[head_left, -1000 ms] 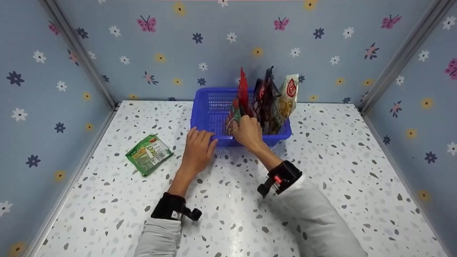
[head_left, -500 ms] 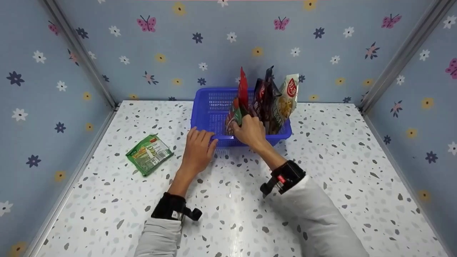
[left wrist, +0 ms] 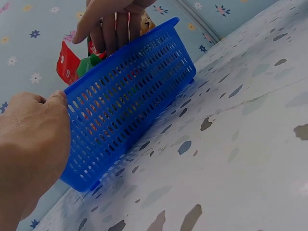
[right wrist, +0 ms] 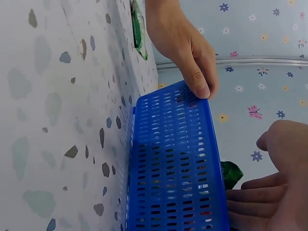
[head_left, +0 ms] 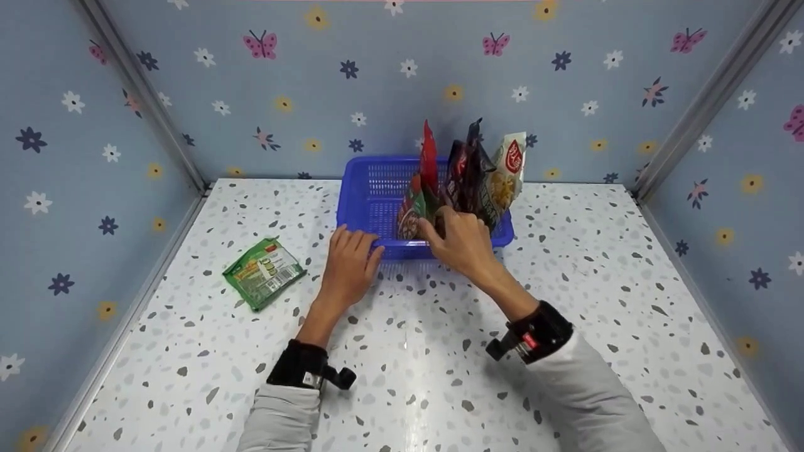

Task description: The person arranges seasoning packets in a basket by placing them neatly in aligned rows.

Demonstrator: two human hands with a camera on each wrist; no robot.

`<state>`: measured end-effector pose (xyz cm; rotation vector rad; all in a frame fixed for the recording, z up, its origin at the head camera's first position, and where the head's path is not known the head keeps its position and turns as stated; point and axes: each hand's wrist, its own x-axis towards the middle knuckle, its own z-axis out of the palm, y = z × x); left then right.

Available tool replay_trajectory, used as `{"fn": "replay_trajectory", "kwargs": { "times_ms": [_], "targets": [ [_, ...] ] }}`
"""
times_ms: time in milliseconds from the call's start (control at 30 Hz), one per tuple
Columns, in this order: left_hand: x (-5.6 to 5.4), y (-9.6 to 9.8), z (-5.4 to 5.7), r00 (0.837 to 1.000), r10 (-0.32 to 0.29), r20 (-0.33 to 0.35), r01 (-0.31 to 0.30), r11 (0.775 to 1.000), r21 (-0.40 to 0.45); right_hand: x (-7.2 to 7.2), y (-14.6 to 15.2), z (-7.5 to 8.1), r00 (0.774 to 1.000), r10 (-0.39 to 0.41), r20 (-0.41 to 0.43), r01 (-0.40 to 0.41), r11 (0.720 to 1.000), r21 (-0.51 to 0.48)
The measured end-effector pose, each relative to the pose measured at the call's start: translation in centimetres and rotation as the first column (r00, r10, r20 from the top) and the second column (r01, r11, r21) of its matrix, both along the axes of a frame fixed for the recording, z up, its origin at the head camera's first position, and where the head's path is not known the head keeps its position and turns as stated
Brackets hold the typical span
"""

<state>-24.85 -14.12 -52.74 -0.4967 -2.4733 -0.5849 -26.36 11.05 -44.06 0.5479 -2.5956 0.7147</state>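
A blue plastic basket [head_left: 355, 161] stands at the back of the table with several food packets upright in it. My left hand [head_left: 347, 267] holds its near rim at the left corner, thumb outside and fingers over the edge. In the right wrist view, my right hand [right wrist: 284, 178] reaches over the rim, its fingers fairly straight and the thumb apart. It is between a red and green packet [head_left: 411, 210] and the dark packets [head_left: 458, 169]. A red packet [head_left: 428, 160] rises behind. At the right end leans a cream packet [head_left: 510, 163]. The fingertips are partly hidden inside the basket.
A green packet [head_left: 264, 273] lies flat on the speckled white table [head_left: 402, 370], left of the basket. Behind the basket rises a blue flowered wall [head_left: 402, 94], with similar panels on both sides.
My right hand has moved right along the basket, away from the red and green packet, and its thumb has spread from the fingers. My left hand has stayed on the rim.
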Motion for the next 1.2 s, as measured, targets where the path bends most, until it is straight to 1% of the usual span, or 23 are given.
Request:
{"fn": "replay_trajectory", "kwargs": {
  "times_ms": [100, 200, 300, 367, 467, 567, 667, 767, 967, 1200],
  "targets": [
    [0.0, 0.0, 0.1, 1.000, 0.000, 0.008, 0.000, 1.000, -0.003, 0.5, 1.1, -0.6, 0.995, 0.091, -0.052, -0.090, 0.996, 0.016],
    [0.0, 0.0, 0.2, 1.000, 0.002, 0.004, -0.002, 1.000, -0.008, 0.9, 2.2, -1.4, 0.980, 0.173, -0.102, -0.168, 0.984, 0.054],
    [-0.1, -0.1, 0.3, 1.000, 0.004, 0.003, -0.004, 1.000, -0.019, 1.1, 2.9, -2.4, 0.958, 0.230, -0.172, -0.212, 0.970, 0.117],
    [-0.1, -0.1, 0.4, 1.000, 0.005, 0.004, -0.005, 1.000, -0.021, 1.1, 3.2, -3.1, 0.943, 0.254, -0.212, -0.222, 0.961, 0.166],
    [0.0, -0.1, 0.5, 1.000, 0.012, 0.009, -0.012, 1.000, -0.026, 1.0, 3.5, -4.0, 0.933, 0.265, -0.243, -0.212, 0.951, 0.223],
    [0.0, -0.1, 0.4, 1.000, 0.013, 0.010, -0.013, 1.000, -0.025, 0.9, 3.7, -4.7, 0.937, 0.256, -0.239, -0.194, 0.948, 0.253],
    [-0.1, 0.0, 0.3, 1.000, 0.012, 0.003, -0.012, 1.000, -0.023, 0.9, 3.8, -5.3, 0.941, 0.244, -0.236, -0.180, 0.948, 0.263],
    [-0.1, 0.0, 0.2, 1.000, 0.014, -0.001, -0.014, 1.000, -0.020, 0.7, 3.8, -5.6, 0.939, 0.239, -0.248, -0.178, 0.953, 0.244],
    [0.0, 0.0, 0.1, 1.000, 0.010, 0.006, -0.010, 1.000, -0.018, 0.6, 3.8, -6.0, 0.932, 0.245, -0.266, -0.200, 0.962, 0.185],
    [0.0, -0.1, 0.0, 1.000, 0.009, 0.000, -0.009, 1.000, -0.009, 0.3, 3.7, -6.2, 0.922, 0.253, -0.292, -0.213, 0.964, 0.162]
  ]
}}
